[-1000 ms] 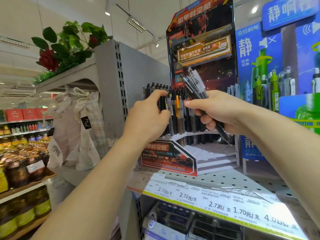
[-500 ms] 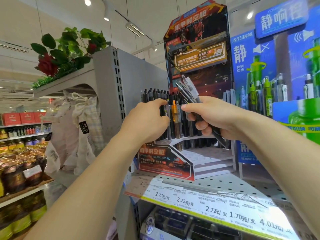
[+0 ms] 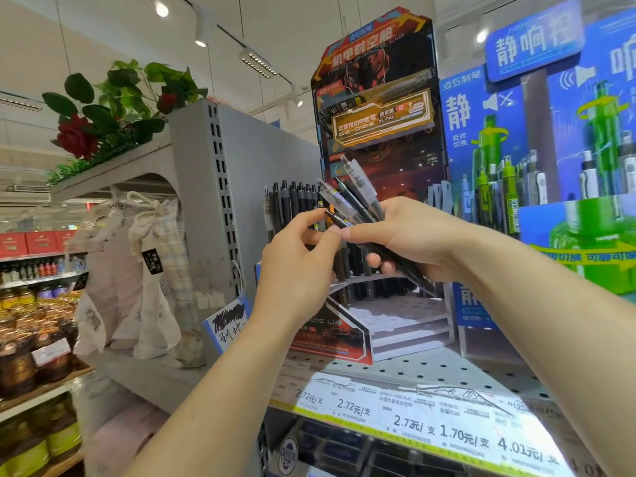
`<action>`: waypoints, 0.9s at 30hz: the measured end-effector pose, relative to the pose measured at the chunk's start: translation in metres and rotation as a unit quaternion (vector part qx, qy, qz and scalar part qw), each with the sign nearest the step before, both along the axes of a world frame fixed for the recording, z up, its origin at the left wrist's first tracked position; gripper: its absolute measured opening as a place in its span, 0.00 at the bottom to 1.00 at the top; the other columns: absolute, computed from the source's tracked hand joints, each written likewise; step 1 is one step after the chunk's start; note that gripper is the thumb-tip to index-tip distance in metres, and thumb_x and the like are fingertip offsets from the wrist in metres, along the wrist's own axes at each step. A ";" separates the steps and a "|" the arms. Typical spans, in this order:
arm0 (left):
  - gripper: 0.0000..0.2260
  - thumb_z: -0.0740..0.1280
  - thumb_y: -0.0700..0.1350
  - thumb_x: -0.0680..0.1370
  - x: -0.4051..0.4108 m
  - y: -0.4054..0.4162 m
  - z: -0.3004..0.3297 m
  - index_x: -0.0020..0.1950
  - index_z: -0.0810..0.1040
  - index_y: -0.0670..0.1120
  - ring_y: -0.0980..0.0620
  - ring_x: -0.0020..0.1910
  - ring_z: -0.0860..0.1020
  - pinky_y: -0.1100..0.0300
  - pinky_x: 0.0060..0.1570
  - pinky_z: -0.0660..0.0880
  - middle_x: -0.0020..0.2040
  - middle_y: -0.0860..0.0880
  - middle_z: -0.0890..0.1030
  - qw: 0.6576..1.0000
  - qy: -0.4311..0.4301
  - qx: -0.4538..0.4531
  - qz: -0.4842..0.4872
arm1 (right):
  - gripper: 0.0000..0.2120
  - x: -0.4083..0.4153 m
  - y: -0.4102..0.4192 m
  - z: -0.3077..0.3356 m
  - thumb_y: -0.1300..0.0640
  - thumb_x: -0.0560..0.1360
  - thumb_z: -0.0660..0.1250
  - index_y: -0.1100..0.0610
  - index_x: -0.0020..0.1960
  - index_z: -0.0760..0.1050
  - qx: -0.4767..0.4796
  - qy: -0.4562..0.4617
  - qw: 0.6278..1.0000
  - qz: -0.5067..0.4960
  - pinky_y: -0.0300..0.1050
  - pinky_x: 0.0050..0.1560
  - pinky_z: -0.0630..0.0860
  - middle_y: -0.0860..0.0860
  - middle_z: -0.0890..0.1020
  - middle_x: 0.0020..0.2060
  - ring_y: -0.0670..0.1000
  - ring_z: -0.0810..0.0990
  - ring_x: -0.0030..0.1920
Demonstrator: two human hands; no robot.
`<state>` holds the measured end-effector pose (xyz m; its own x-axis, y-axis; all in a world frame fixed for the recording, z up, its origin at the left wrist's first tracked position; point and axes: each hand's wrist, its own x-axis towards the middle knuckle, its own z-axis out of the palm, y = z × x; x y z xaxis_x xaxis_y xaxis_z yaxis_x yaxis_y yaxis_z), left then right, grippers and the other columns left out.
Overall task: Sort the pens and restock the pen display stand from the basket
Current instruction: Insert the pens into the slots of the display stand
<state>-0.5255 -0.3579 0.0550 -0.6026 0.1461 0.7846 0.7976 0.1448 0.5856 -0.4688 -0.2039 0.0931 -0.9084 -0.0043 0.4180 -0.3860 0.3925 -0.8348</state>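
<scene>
A bundle of pens, some clear-barrelled and some black, is gripped in the right hand, the fingers curled round the barrels so that the clicker ends fan up and to the left while the black tips slant down to the right below the palm. The left hand meets it from the left: thumb and forefinger are pinched on the end of one dark pen at the bundle's lower edge, and the other fingers are folded under. Both hands are raised just in front of the pen display stand, a dark cardboard unit with a tall printed backboard and stepped white tiers at its foot. A row of black pens stands upright in its upper tier, partly hidden behind the hands (the lower steps look bare of pens).

The stand sits on a grey perforated metal shelf whose front edge carries a strip of price labels. Just to the right is a blue display holding green and white pens. To the left a grey shelving end panel rises, with cloth bags hanging beside it and artificial roses on top. Jars fill shelves at far left, under a white ceiling with track lights.
</scene>
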 end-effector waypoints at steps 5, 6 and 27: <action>0.07 0.66 0.54 0.80 0.006 0.004 0.001 0.47 0.81 0.55 0.59 0.31 0.76 0.58 0.33 0.74 0.37 0.57 0.81 0.997 -0.042 0.050 -0.047 | 0.07 0.002 0.000 0.001 0.52 0.77 0.73 0.53 0.53 0.83 0.016 0.003 1.000 0.016 0.37 0.28 0.73 0.49 0.79 0.34 0.44 0.76 0.30; 0.08 0.67 0.54 0.79 0.006 0.004 0.003 0.44 0.81 0.52 0.59 0.31 0.75 0.58 0.32 0.73 0.34 0.57 0.79 0.996 -0.052 0.051 -0.054 | 0.07 0.003 0.000 0.001 0.53 0.77 0.73 0.53 0.54 0.83 0.021 0.003 1.000 0.016 0.37 0.28 0.73 0.49 0.78 0.33 0.44 0.76 0.30; 0.06 0.62 0.45 0.83 -0.013 -0.023 0.014 0.54 0.77 0.54 0.53 0.45 0.85 0.63 0.32 0.79 0.50 0.50 0.82 0.951 0.038 0.304 -0.049 | 0.12 0.001 0.000 0.004 0.49 0.80 0.69 0.55 0.57 0.79 -0.074 0.030 0.992 -0.093 0.37 0.23 0.64 0.52 0.82 0.42 0.43 0.66 0.22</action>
